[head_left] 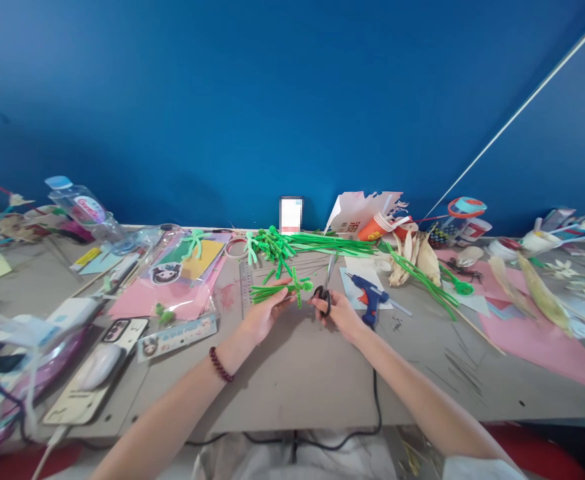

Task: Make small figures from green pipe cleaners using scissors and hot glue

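Note:
My left hand (266,315), with a dark beaded bracelet on the wrist, is closed around a bundle of green pipe cleaners (299,287). Straight stems stick out to its left, and short twisted ends spread on the right. In my right hand (339,317) is a pair of scissors (323,298), its dark handles around the fingers and its blades pointing away from me. The scissors are just right of the bundle, and I cannot tell whether they touch it. Behind both hands lies a pile of green pipe cleaners (275,248), with long straight ones stretching right.
A blue glue gun (371,295) lies right of my right hand, its cord running to the table's front edge. Left are a clear ruler (246,287), pink paper (137,297) and a phone (79,393) under a white mouse (101,365). Dried husks (425,260) lie right; a blue wall stands behind.

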`<state>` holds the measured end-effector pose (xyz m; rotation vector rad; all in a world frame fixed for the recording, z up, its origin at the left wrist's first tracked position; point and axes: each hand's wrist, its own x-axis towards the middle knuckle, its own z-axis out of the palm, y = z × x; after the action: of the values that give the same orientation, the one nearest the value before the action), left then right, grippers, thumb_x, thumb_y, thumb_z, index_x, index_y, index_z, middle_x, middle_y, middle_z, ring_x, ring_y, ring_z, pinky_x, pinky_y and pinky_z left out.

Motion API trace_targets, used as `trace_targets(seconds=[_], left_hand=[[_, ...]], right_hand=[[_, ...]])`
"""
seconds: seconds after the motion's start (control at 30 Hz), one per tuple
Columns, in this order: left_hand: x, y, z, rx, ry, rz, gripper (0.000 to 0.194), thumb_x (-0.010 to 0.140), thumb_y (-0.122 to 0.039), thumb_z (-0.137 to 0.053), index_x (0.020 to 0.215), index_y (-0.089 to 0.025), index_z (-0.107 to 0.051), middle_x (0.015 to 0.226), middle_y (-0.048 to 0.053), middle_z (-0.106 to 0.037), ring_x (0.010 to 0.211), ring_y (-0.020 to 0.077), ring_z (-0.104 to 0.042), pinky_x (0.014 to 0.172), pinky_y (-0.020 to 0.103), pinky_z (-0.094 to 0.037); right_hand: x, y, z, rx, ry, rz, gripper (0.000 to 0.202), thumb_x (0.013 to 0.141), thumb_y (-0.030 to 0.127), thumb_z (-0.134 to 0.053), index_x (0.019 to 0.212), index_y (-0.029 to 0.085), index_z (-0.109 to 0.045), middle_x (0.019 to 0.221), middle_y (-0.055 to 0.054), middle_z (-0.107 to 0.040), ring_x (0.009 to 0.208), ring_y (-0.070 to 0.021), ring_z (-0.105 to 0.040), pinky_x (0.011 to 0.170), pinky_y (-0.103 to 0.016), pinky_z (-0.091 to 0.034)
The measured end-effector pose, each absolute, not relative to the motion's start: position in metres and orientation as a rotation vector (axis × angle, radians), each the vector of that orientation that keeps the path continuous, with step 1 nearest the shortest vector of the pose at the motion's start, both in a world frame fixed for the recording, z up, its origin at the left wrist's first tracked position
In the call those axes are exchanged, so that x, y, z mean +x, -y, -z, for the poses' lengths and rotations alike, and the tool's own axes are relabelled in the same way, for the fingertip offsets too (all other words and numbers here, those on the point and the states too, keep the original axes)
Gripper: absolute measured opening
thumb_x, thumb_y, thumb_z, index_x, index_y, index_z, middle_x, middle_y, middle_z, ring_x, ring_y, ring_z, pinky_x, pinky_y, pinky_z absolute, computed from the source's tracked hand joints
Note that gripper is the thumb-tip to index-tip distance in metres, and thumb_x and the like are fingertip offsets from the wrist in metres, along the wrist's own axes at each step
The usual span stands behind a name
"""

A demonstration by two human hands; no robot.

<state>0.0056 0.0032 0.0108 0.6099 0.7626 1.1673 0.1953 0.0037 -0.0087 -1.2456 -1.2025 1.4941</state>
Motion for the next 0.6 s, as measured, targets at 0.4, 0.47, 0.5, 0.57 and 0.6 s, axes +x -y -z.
trace_targets(seconds=[0.4, 0.47, 0.5, 0.57, 0.6], left_hand=[[0.007, 0.001, -0.007, 0.693, -0.639, -1.022, 0.032, 0.07, -0.024, -0.073, 0.102, -0.017, -0.069, 0.109, 0.009, -0.068, 0.109, 0.0246, -0.059, 0.093, 0.033, -0.047], [0.003, -0.001, -0.007, 0.75, -0.631, -0.998, 0.036, 0.069, -0.026, -0.074, 0.103, -0.017, -0.069, 0.113, 0.01, -0.067, 0.11, 0.0265, -0.059, 0.09, 0.033, -0.048], [0.001, -0.002, -0.007, 0.774, -0.624, -0.982, 0.039, 0.068, -0.028, -0.075, 0.104, -0.017, -0.069, 0.115, 0.01, -0.066, 0.109, 0.0273, -0.059, 0.089, 0.033, -0.048], [-0.001, -0.004, -0.007, 0.8, -0.609, -0.948, 0.043, 0.067, -0.033, -0.075, 0.106, -0.016, -0.068, 0.116, 0.012, -0.065, 0.107, 0.0286, -0.06, 0.085, 0.033, -0.049], [-0.001, -0.004, -0.006, 0.802, -0.614, -0.929, 0.044, 0.068, -0.035, -0.074, 0.106, -0.015, -0.068, 0.114, 0.013, -0.066, 0.105, 0.0285, -0.061, 0.083, 0.032, -0.049]], right_hand=[[0.195, -0.005, 0.013, -1.173, 1.044, -1.445, 0.039, 0.057, 0.038, -0.078, 0.081, 0.02, -0.052, 0.058, 0.008, -0.047, 0.042, -0.0052, -0.039, 0.038, -0.018, -0.029], [0.198, -0.008, 0.013, -1.184, 1.032, -1.372, 0.039, 0.057, 0.038, -0.077, 0.08, 0.02, -0.052, 0.059, 0.007, -0.048, 0.045, -0.0065, -0.041, 0.039, -0.019, -0.03], [0.199, -0.009, 0.013, -1.193, 1.029, -1.334, 0.039, 0.057, 0.039, -0.077, 0.08, 0.02, -0.052, 0.06, 0.006, -0.049, 0.046, -0.0069, -0.041, 0.04, -0.019, -0.031], [0.201, -0.01, 0.013, -1.218, 1.03, -1.271, 0.039, 0.058, 0.04, -0.077, 0.08, 0.02, -0.052, 0.063, 0.005, -0.049, 0.048, -0.0075, -0.041, 0.041, -0.019, -0.031], [0.202, -0.011, 0.012, -1.228, 1.041, -1.25, 0.038, 0.059, 0.041, -0.076, 0.081, 0.02, -0.053, 0.064, 0.005, -0.05, 0.048, -0.0078, -0.041, 0.041, -0.02, -0.032]])
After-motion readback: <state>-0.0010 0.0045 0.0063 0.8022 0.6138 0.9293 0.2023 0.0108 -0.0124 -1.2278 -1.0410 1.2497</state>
